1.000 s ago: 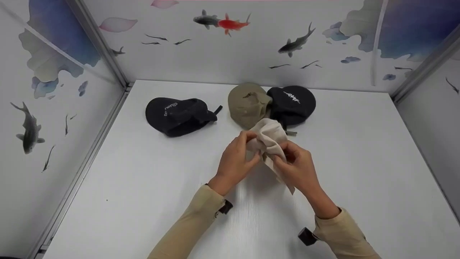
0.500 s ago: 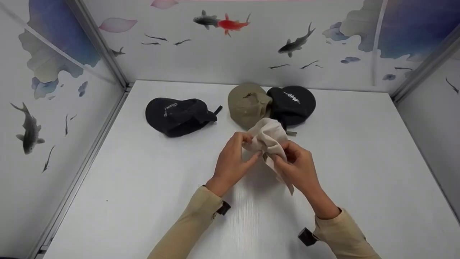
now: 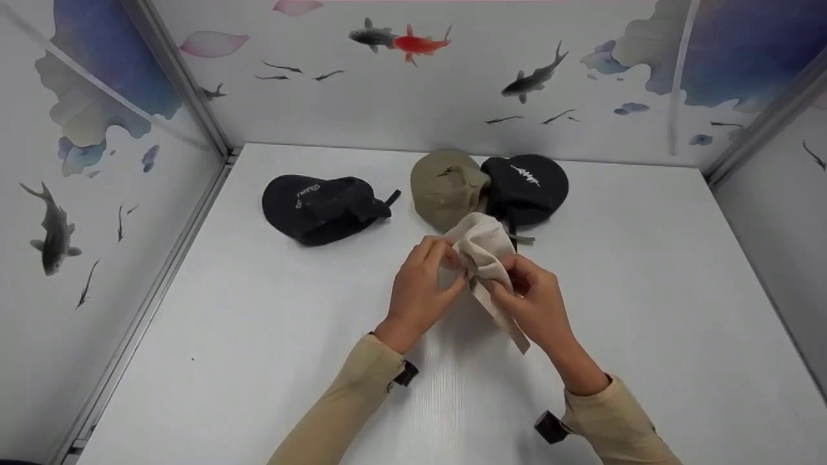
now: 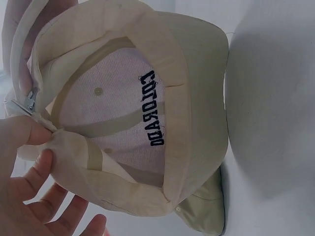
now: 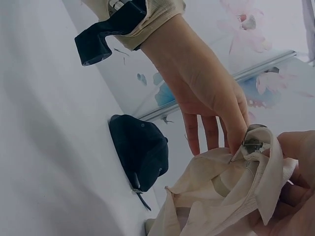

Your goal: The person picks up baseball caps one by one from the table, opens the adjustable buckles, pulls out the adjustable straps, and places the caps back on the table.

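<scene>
A cream baseball cap (image 3: 481, 239) is held up off the table between my two hands. Its inside faces the left wrist camera, with dark lettering (image 4: 150, 108) seen in reverse. My left hand (image 3: 420, 294) pinches the back of the cap at a metal buckle (image 4: 30, 101), its other fingers spread along the edge. On the other side, my right hand (image 3: 533, 297) grips the cap's back strap (image 5: 269, 182) between thumb and fingers. The strap's loose end hangs below the right hand in the head view.
Behind the hands lie an olive cap (image 3: 446, 187) and a black cap (image 3: 533, 184), touching each other. Another dark cap (image 3: 316, 206) lies to the left on the white table (image 3: 258, 361). Printed panels (image 3: 413, 97) wall the back and sides.
The left fingers draw back slightly from the cap, then close in towards it again. The strap end hangs a little lower and straighter. The caps on the table have not moved.
</scene>
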A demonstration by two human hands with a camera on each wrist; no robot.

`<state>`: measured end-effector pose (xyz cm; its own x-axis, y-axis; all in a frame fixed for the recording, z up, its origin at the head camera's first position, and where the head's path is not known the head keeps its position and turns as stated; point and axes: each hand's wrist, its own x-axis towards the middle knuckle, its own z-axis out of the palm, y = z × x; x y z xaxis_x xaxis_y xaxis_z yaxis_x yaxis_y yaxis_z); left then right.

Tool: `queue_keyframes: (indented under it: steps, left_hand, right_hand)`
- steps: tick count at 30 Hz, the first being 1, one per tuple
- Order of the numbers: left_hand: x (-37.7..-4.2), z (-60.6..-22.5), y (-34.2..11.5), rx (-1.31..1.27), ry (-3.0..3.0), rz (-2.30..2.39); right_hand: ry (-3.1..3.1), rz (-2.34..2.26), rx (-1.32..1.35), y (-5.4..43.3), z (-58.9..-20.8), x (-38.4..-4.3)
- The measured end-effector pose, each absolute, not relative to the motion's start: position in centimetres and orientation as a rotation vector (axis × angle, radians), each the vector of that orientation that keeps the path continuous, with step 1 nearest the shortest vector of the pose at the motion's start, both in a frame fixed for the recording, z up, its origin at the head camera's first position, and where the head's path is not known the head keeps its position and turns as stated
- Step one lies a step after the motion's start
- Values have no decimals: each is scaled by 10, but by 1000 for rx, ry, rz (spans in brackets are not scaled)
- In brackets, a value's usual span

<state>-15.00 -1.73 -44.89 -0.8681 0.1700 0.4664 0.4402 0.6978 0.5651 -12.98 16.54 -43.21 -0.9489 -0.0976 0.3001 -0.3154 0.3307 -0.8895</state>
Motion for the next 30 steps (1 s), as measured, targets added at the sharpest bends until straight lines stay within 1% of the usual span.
queue_keyframes:
  steps: [30]
  left_hand:
    - [-158, -455, -31, -366, -2531, -972]
  right_hand:
    - [-2387, 1711, 407, 169, -433, -127]
